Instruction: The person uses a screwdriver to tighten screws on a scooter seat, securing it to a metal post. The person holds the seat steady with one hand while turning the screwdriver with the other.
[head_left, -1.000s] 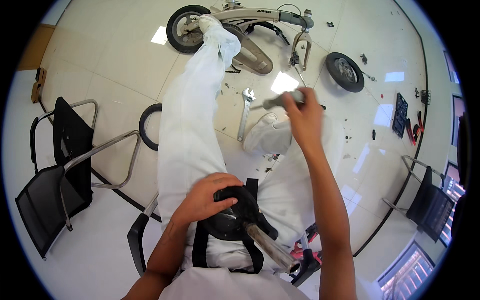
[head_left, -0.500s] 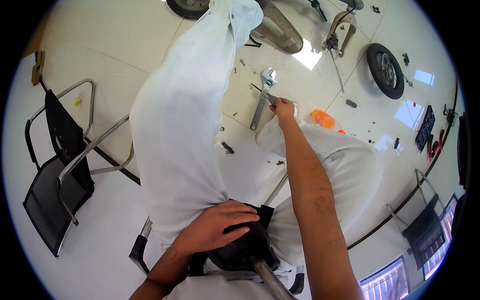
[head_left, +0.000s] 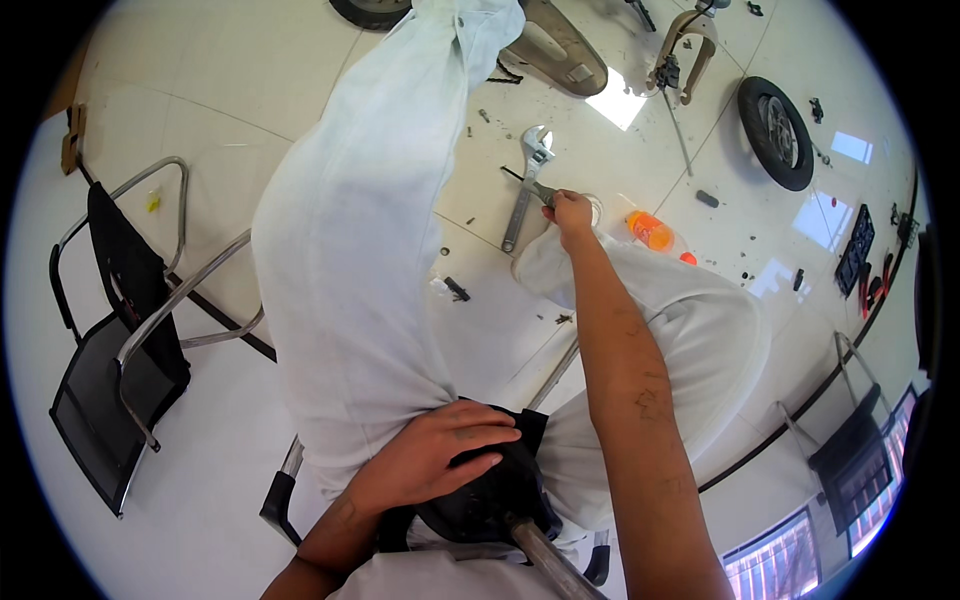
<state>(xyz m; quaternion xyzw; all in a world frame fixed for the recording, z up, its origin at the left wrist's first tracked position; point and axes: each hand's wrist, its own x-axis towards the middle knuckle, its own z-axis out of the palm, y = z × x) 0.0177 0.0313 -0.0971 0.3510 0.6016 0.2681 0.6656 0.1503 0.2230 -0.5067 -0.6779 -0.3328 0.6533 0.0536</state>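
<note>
My left hand (head_left: pixel 437 453) lies on a black rounded part (head_left: pixel 495 495) between my thighs, fingers stretched out and slightly apart. A metal tube (head_left: pixel 550 560) runs from that part toward the lower edge. My right hand (head_left: pixel 572 217) reaches down past my right knee, its fingers closed round a grey-handled tool (head_left: pixel 541 191). A thin dark shaft sticks out of the tool's far end; its exact kind is unclear. That tool crosses over an adjustable wrench (head_left: pixel 518 215) lying on the tiled floor. Beside my right hand lies an orange-labelled bottle (head_left: pixel 650 231).
Around me are a wheel (head_left: pixel 775 134), a brown fork (head_left: pixel 708 45), a long beige panel (head_left: pixel 560 50) and several small parts. A black tool tray (head_left: pixel 855 250) and red-handled tools (head_left: pixel 876 287) lie right. Chairs (head_left: pixel 120 370) stand left and lower right (head_left: pixel 850 460).
The view has shifted slightly. My right hand still grips the tool over the wrench, and my left hand stays on the black part.
</note>
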